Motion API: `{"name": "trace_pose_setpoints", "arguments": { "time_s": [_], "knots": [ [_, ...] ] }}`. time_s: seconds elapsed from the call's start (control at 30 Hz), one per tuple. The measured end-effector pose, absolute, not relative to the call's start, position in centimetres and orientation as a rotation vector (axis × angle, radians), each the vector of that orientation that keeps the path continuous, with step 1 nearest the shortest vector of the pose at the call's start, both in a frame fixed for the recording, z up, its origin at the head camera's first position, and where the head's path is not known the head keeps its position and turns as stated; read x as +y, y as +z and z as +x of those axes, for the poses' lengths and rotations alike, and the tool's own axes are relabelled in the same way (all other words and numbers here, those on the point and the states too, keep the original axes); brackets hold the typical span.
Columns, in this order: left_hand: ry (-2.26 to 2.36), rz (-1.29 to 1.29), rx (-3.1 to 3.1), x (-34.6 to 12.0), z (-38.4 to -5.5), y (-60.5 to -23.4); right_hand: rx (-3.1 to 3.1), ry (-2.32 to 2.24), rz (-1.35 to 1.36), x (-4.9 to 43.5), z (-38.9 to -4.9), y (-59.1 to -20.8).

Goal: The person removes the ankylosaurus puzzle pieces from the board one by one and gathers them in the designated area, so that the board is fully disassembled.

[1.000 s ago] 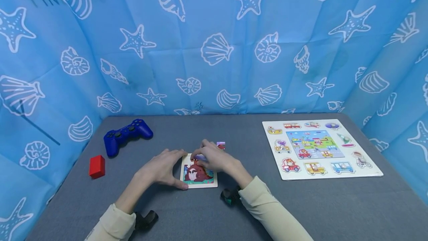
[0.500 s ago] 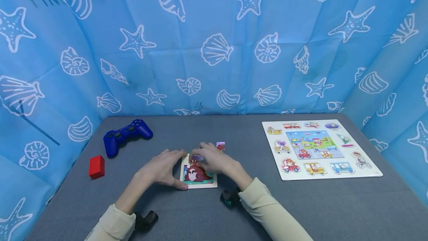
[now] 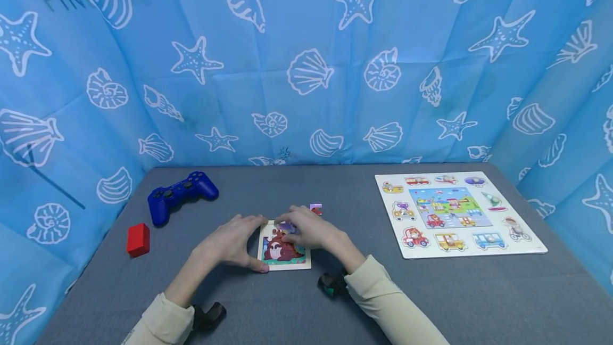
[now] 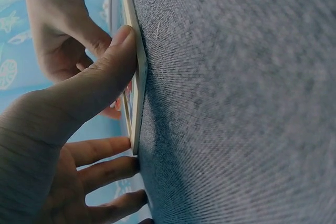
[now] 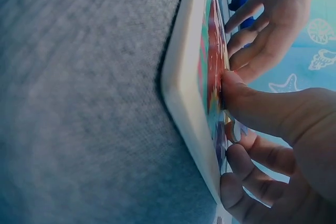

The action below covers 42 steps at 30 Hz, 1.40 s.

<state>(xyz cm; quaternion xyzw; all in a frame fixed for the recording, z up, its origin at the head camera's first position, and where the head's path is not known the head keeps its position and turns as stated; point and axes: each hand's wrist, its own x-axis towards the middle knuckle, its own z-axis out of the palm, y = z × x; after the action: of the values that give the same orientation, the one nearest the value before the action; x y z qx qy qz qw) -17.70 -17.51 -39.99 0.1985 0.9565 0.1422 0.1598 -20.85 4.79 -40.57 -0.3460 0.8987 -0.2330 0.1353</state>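
Note:
A small square puzzle board (image 3: 287, 267) with a pale frame and a brown dinosaur picture lies on the grey table. My left hand (image 3: 233, 242) spans its left side, thumb on the near corner and fingers at the far edge. Over the upper right part, my right hand (image 3: 308, 226) has its fingers bent down, with the thumb apart from them against the picture. A small tilted puzzle piece (image 5: 237, 130) shows its pale edge at the right index fingertip. Beyond the right hand, a loose purple-and-red puzzle piece (image 3: 315, 208) lies on the table.
A blue game controller (image 3: 183, 196) and a red block (image 3: 138, 239) lie to the left. On the right is a large white vehicle puzzle board (image 3: 409, 252) with a picture in its middle. A blue seashell-patterned curtain (image 3: 287, 100) hangs behind the table (image 3: 268, 307).
My right thumb has spread a little from the fingers, which have shifted slightly over the board's upper right, uncovering more of the picture. The left hand stays in place.

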Motion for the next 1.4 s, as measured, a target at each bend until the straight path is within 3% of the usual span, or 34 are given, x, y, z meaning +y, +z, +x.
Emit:
{"name": "trace_pose_setpoints", "arguments": {
  "time_s": [1.4],
  "knots": [
    [0.404, 0.557, 2.753, -17.42, -17.28, -39.95, 2.568, -0.648, -1.086, 5.11, -20.81, -40.13]
  ]
}}
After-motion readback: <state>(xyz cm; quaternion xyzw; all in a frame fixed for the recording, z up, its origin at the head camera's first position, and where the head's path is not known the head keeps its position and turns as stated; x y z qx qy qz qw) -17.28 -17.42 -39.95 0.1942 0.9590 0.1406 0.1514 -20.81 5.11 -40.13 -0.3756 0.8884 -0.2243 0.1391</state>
